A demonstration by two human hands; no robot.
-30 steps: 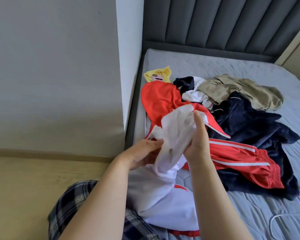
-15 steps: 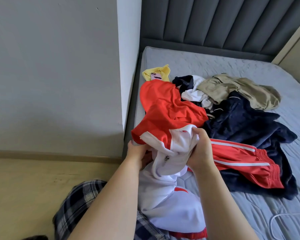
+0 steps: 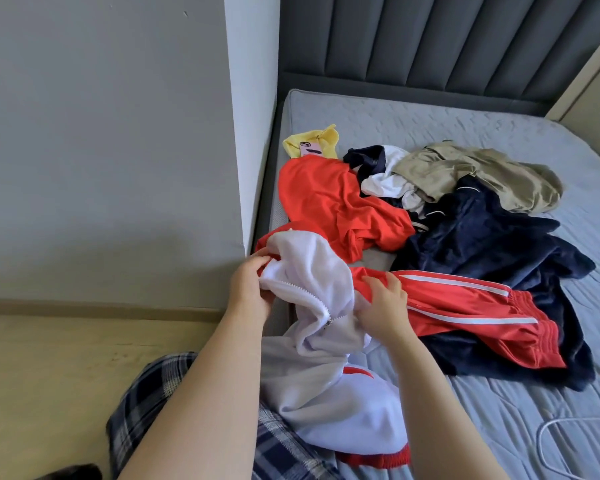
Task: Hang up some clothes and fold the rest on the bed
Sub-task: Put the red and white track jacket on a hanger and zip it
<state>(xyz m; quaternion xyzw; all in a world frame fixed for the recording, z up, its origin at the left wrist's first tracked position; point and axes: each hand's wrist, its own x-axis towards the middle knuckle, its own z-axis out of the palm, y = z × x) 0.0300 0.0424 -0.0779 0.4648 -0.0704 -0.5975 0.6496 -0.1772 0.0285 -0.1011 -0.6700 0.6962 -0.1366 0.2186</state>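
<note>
A red and white zip jacket [image 3: 312, 282] lies turned inside out at the near left edge of the grey bed [image 3: 499, 133], its white lining up and its hem hanging toward my lap. My left hand [image 3: 252, 285] grips the white collar edge by the zipper. My right hand [image 3: 381, 306] presses on the jacket's right side with fingers spread, next to red track pants [image 3: 465, 317] with white stripes. Behind lie a navy fleece garment [image 3: 482, 244], a khaki garment [image 3: 471, 171], a navy and white top [image 3: 378, 168] and a yellow cloth [image 3: 312, 140].
A pink phone [image 3: 310, 149] rests on the yellow cloth. A white cable [image 3: 568, 431] loops on the mattress at the lower right. A grey wall corner [image 3: 250, 133] stands close to the bed's left side, with a padded headboard [image 3: 430, 39] behind and wood floor [image 3: 49, 375] at left.
The jacket has come down from in front of me onto the bed and spread out. My left hand shifted to the collar, and my right hand opened and now lies flat on the jacket.
</note>
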